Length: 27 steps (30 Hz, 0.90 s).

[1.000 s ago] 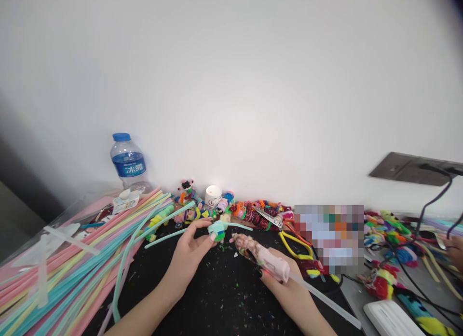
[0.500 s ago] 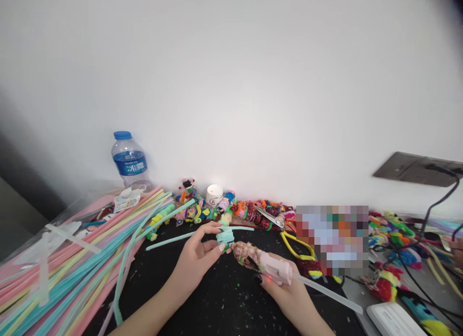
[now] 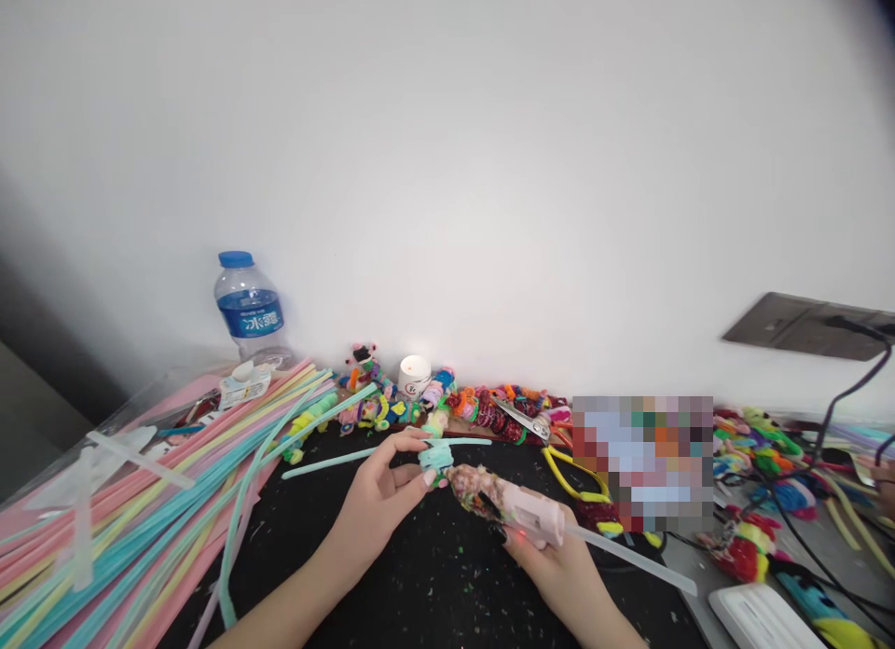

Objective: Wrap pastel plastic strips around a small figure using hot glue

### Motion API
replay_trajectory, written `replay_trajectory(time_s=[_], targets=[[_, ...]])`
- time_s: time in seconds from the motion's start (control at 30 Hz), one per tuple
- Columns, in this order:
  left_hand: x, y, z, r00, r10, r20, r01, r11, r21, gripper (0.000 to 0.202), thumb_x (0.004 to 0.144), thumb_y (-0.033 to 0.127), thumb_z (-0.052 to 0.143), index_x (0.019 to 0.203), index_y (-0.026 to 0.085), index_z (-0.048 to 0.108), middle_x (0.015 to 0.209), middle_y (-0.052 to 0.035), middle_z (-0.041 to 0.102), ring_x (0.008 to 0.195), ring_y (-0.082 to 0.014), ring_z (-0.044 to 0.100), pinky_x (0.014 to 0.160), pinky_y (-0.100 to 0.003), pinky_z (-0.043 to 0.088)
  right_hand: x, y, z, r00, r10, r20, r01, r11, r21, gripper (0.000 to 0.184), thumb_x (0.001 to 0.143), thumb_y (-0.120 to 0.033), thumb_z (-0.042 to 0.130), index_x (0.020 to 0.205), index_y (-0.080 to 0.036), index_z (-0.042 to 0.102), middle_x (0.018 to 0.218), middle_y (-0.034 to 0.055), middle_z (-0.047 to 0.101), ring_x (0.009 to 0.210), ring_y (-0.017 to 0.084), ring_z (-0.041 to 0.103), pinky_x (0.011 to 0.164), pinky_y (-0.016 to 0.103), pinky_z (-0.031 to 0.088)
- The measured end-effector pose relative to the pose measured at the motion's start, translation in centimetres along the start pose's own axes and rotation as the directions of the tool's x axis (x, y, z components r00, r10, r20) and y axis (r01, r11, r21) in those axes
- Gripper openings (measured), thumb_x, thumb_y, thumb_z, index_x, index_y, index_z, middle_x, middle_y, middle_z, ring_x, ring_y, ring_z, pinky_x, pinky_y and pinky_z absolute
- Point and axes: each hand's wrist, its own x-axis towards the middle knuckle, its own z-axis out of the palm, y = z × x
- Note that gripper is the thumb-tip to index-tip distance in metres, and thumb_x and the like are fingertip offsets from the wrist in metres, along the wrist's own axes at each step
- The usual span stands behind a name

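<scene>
Up to the nozzle goes our mint fuzzy piece [image 3: 437, 457]: a second ago a gap showed between it and the glue gun [image 3: 535, 517], and now the two meet, or very nearly, for we cannot tell whether they touch. We have the piece held over the black surface [image 3: 419, 579], middle of the view, pinched between thumb and fingers of our left hand [image 3: 383, 492]. One mint strand pokes out of it to the right; another mint strand [image 3: 325, 463] runs leftward from beside our fingers. On the other side, our right hand [image 3: 559, 560] is wrapped around the glue gun, red light glowing, with a translucent glue stick [image 3: 636, 559] jutting from its rear. Scraps speckle the black beneath us. Just beyond, we see yellow-handled scissors [image 3: 577, 478] lying with blades toward the wall, and colourful fuzzy figures [image 3: 381, 409] crowding round a white paper cup [image 3: 415, 377]. Over to our left, pastel fuzzy stems [image 3: 160, 509] fan out in a big heap, a blue-capped bottle [image 3: 250, 309] behind them. Off right, past a pixelated patch, sit a white box [image 3: 759, 619] and dark cables [image 3: 832, 416], and another person's hand [image 3: 887, 476] edges into view.
</scene>
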Motion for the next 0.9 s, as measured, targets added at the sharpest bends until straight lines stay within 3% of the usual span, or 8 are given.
replay_trajectory(time_s=[0.33,0.57,0.9], targets=[[0.05,0.09,0.01,1.0,-0.004,0.016,0.004,1.0,0.012,0.019,0.068,0.02,0.07,0.083,0.02,0.058,0.12,-0.0073,0.047,0.082,-0.0187,0.063,0.077,-0.035,0.049,0.08,-0.36,-0.11,0.999,-0.012,0.04,0.012,1.0,-0.007,0.014,0.074,-0.031,0.055,0.065,-0.021,0.059,0.059,0.0006,0.059,0.053,0.018,0.056,0.052,0.025,0.048],[0.02,0.1,-0.08,1.0,-0.011,0.022,0.01,0.999,0.053,0.021,0.069,0.023,0.069,0.084,0.019,0.055,0.122,-0.0066,0.044,0.084,-0.0173,0.062,0.074,-0.031,0.049,0.02,-0.19,-0.07,0.998,-0.017,-0.058,0.015,0.999,-0.046,0.018,0.072,-0.034,0.059,0.075,-0.017,0.065,0.073,0.0072,0.067,0.067,0.024,0.063,0.061,0.03,0.052],[0.13,0.36,0.14,1.0,-0.016,-0.001,0.016,0.998,0.06,0.024,0.067,0.025,0.07,0.084,0.018,0.054,0.121,-0.0065,0.045,0.083,-0.0173,0.062,0.074,-0.031,0.05,0.2,-0.34,-0.14,1.0,0.002,-0.007,-0.002,1.0,-0.004,0.018,0.075,-0.031,0.056,0.075,-0.016,0.066,0.067,0.0054,0.066,0.059,0.02,0.061,0.055,0.026,0.051]])
